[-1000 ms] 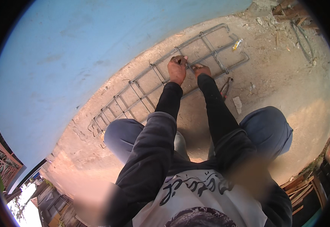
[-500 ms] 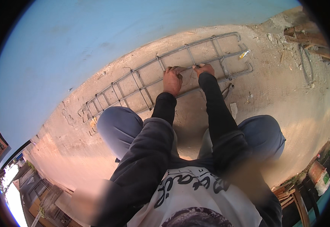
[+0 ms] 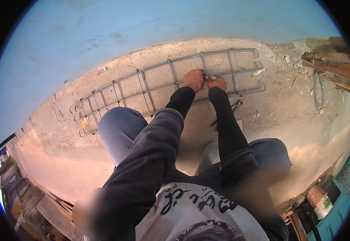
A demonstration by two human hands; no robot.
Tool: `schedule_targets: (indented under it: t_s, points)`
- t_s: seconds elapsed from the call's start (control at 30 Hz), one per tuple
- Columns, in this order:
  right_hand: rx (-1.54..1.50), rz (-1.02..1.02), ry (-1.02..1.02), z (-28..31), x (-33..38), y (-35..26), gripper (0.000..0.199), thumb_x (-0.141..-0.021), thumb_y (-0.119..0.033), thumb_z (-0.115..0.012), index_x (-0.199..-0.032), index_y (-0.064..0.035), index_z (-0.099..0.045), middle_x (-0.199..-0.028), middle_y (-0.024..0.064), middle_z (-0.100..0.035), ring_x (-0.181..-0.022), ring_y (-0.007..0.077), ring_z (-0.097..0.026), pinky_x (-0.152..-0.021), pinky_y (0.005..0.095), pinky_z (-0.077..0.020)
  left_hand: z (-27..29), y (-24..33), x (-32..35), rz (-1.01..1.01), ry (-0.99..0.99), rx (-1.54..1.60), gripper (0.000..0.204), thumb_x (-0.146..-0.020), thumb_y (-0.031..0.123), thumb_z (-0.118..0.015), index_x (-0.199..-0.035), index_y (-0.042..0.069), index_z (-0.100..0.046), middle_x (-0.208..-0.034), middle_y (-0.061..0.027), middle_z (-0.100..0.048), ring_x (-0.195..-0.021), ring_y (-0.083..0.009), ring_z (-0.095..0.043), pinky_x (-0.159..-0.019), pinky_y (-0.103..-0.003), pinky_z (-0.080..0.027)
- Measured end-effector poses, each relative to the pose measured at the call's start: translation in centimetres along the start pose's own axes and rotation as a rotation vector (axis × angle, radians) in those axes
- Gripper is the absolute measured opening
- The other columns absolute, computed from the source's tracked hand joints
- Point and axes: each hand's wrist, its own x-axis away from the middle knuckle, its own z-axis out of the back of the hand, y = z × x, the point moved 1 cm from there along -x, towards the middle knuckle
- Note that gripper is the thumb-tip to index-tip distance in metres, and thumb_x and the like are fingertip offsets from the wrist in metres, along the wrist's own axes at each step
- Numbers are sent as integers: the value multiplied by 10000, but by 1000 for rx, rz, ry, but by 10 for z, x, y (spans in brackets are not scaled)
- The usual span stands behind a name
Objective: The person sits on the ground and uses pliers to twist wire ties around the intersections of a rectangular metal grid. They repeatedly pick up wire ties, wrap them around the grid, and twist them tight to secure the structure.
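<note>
1. The pale blue painted wall (image 3: 102, 48) fills the far side of our view, curving with the lens.
2. Below it lies the sandy, rough concrete floor (image 3: 62, 160), with rubble and weathered wooden planks (image 3: 335, 64) at the far right.
3. On that floor, close along the foot of the wall, lies the long grey steel rebar cage (image 3: 143, 86), a ladder-like frame of long bars tied by rectangular stirrups, running from the left across to the right of centre.
4. Our knees in blue trousers (image 3: 118, 128) are bent on either side, and our black-sleeved forearms reach far forward between them to the cage.
5. Our left hand (image 3: 194, 79) is closed in a fist on one long bar, just left of a stirrup.
6. Our right hand (image 3: 216, 83) is curled shut just beside the left, touching it, on the same bar; we cannot tell whether it holds something small.
7. A dark metal hand tool (image 3: 227, 114) lies on the floor near our right forearm, just near of the cage.
8. A small yellowish scrap (image 3: 258, 72) rests at the cage's right end.
</note>
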Motion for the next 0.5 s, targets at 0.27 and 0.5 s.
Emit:
schedule_targets:
  t_s: [0.27,0.5]
  points:
    - [-40,151,-69,0,13,-11,291,-863,-353,-679,-981,-96,-748,-894,213,-700,-891,398,-672,-789,447,-506,-3,-27,-12,65,155,630,614,-827,90,-668,-1399,13,-461,-1108,-166,-706,-1027,-292,-681,-878,-392,-537]
    - [-2,121,-95,7,-3,5,293,-862,-338,-666,-1014,-99,-741,-955,218,-699,-934,397,-670,-818,443,-509,-24,27,57,-162,506,360,702,-862,-39,-525,-1503,131,-295,-1204,-116,-684,-1169,-295,-598,-1092,-439,-334]
